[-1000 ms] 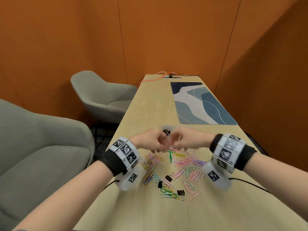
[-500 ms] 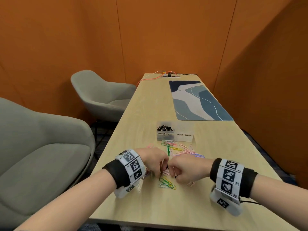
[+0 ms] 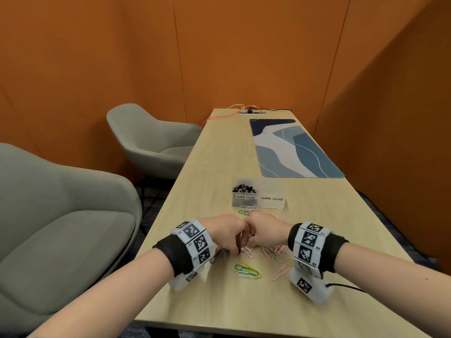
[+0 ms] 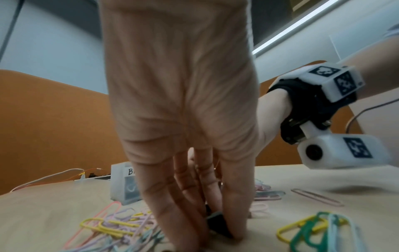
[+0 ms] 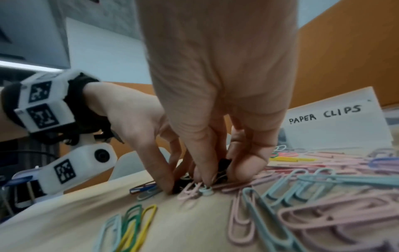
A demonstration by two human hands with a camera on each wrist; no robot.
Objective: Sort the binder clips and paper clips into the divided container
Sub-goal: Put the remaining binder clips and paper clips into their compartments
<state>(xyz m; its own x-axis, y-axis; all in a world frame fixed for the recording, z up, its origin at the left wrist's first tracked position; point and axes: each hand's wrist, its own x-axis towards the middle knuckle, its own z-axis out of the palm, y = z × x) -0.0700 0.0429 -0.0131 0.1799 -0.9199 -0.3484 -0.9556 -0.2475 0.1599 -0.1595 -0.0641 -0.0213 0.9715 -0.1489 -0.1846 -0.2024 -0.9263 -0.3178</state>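
The clear divided container point(image 3: 271, 204) stands mid-table; its left cell, labelled BINDER CLIPS, holds black binder clips point(image 3: 244, 188), and no clips show in the cell labelled PAPER CLIPS point(image 5: 336, 126). Coloured paper clips point(image 3: 247, 271) lie scattered on the table point(image 3: 219, 157) between the container and me. Both hands press down side by side into this pile. My left hand point(image 3: 231, 236) pinches a black binder clip point(image 4: 218, 223) against the tabletop. Just to its right, my right hand point(image 3: 262, 234) pinches another black binder clip point(image 5: 223, 165) between thumb and fingers.
A blue patterned desk mat point(image 3: 292, 150) lies beyond the container on the right. Cables and a power socket point(image 3: 249, 111) sit at the table's far end. Two grey armchairs point(image 3: 156, 140) point(image 3: 61, 215) stand along the left side. Orange walls close in.
A second ago both hands were at the container with a binder clip. They came back toward me and are now down on the clip pile, each pinching a binder clip.
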